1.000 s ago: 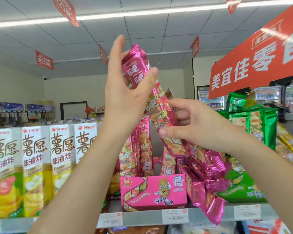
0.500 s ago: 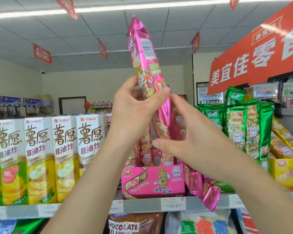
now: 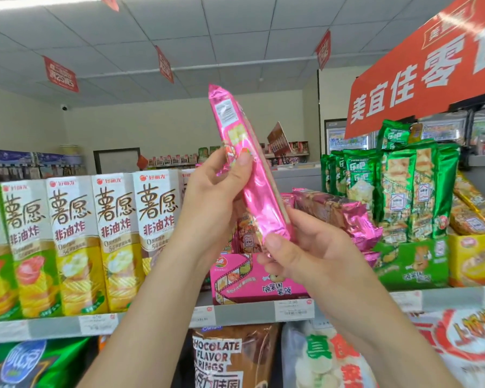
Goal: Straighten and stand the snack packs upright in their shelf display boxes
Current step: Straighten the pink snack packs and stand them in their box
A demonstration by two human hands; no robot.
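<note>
Both hands grip one pink pack above its pink box; another pack lies toppled, unsorted.

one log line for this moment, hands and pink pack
left hand: holds pink pack mid | right hand: grips its lower end | pack: raised, tilted, above pink display box

We see a shiny pink snack pack above a pink display box printed with a film-strip pattern. Beside it stand green packs and yellow-and-white cartons.
</note>
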